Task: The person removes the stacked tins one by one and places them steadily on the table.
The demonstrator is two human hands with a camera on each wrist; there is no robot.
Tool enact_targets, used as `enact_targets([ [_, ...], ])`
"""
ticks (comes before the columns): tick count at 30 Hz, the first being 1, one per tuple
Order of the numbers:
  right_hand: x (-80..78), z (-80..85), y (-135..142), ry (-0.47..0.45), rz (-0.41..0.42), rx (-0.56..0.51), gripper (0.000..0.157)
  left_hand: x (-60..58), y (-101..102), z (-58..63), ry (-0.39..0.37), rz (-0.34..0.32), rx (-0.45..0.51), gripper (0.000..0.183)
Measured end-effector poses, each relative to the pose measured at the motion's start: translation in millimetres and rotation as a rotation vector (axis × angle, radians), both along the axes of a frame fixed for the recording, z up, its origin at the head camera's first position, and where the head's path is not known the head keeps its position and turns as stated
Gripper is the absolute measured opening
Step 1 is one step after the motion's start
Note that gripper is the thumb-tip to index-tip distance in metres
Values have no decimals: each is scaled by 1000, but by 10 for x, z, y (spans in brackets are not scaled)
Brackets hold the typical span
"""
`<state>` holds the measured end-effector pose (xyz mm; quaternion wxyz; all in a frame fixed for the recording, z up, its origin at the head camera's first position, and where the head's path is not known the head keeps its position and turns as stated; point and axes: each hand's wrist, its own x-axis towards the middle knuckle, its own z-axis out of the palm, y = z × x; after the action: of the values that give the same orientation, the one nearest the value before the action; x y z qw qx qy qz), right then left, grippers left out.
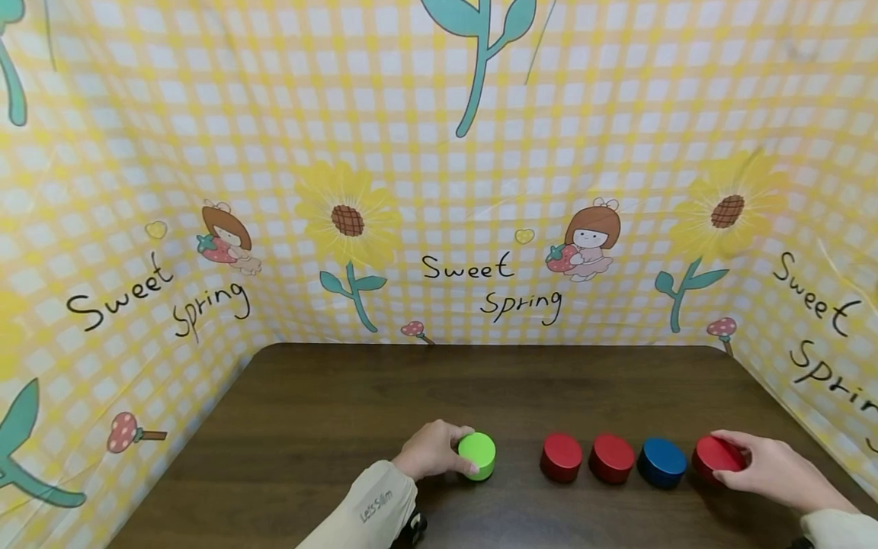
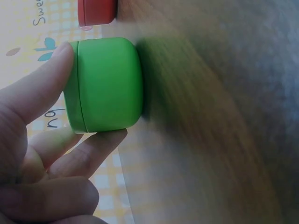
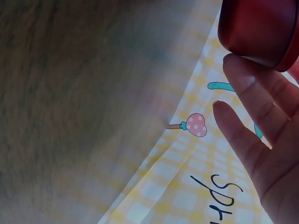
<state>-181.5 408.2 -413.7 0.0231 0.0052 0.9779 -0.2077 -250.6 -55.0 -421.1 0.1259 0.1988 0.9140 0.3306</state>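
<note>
On the brown table, my left hand (image 1: 434, 450) pinches a bright green round tin (image 1: 478, 455) between thumb and fingers. The left wrist view shows the green tin (image 2: 107, 84) with a lid seam near its top, the thumb at the lid's edge. Far to the right, my right hand (image 1: 775, 467) grips a red round tin (image 1: 713, 457) by its sides. In the right wrist view, fingers press the red tin's (image 3: 257, 32) side while other fingers spread apart from it. A blue tin (image 1: 661, 463) stands just left of that red one.
Two more red tins, one in the middle (image 1: 612, 459) and one farther left (image 1: 562, 458), stand in the same row, left of the blue tin. A yellow checked cloth (image 1: 439, 191) with printed flowers walls the table (image 1: 329, 404) at the back and both sides.
</note>
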Motion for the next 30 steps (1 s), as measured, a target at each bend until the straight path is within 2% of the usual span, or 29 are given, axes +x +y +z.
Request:
enact_targets([
  [9, -4, -56, 19, -25, 17, 3, 62, 6, 11, 16, 25, -37, -8, 55],
  [15, -25, -63, 18, 6, 29, 15, 62, -4, 9, 37, 30, -30, -10, 57],
  [22, -31, -74, 53, 21, 83, -4, 53, 0, 10, 32, 13, -26, -6, 57],
  [30, -69, -96, 40, 11, 77, -14, 57, 1, 7, 22, 15, -26, -9, 56],
])
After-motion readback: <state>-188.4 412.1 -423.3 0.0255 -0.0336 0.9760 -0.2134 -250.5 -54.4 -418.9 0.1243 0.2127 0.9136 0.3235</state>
